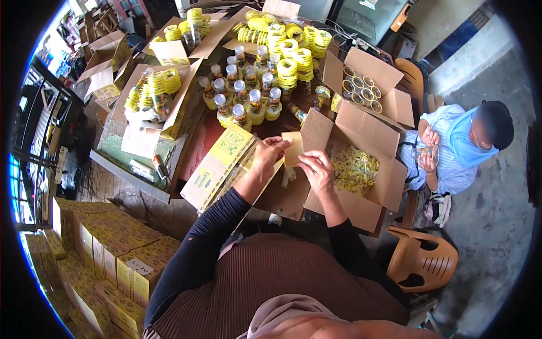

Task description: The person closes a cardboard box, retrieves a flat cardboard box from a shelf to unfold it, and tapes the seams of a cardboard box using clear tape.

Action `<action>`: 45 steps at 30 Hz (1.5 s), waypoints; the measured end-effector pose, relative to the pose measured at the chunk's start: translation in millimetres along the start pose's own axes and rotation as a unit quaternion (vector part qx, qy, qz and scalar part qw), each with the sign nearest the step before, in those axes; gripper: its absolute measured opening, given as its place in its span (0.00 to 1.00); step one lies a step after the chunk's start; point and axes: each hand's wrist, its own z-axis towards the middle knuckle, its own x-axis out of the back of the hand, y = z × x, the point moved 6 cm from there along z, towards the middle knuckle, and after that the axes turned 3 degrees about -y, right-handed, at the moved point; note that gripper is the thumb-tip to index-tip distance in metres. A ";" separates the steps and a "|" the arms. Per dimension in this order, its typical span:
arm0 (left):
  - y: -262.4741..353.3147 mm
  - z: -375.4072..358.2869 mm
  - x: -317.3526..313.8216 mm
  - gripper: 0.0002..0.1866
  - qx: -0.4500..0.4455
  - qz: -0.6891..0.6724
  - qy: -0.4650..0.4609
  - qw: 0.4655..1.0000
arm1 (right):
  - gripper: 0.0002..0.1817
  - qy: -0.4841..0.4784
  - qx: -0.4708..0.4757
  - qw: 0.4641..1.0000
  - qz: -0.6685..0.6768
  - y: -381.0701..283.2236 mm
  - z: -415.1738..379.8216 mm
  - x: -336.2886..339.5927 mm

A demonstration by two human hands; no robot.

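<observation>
Between my hands, above the table, is a small tan rectangular piece, perhaps card or paper. My left hand pinches its left edge, fingers together. My right hand is at its lower right, with thumb and fingers closed near the edge; its exact hold is too small to tell. Under my left hand and forearm lies a yellow and white printed carton. An open cardboard box with yellow shredded strips stands just right of my right hand.
Clear-lidded jars and yellow ring stacks stand behind my hands. Another open box holds round jars. A co-worker sits at right holding a jar, near an orange chair. Stacked cartons stand lower left.
</observation>
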 end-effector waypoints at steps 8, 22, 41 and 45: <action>-48.1 -32.8 -15.7 0.16 0.048 0.008 0.037 0.998 | 0.08 -0.069 -0.034 0.997 -0.024 -1.1 -41.8 25.9; -81.2 -68.8 -48.6 0.35 0.029 0.092 -0.063 0.993 | 0.06 -0.176 -0.063 0.977 -0.102 0.7 -65.5 45.3; -51.3 -113.9 -30.0 0.38 -0.186 0.419 -0.031 0.888 | 0.07 -0.127 -0.082 0.988 -0.042 -0.3 -58.3 9.7; -44.6 -115.8 -18.0 0.37 -0.203 0.429 -0.022 0.880 | 0.04 -0.121 -0.083 0.989 0.000 -1.0 -53.9 1.0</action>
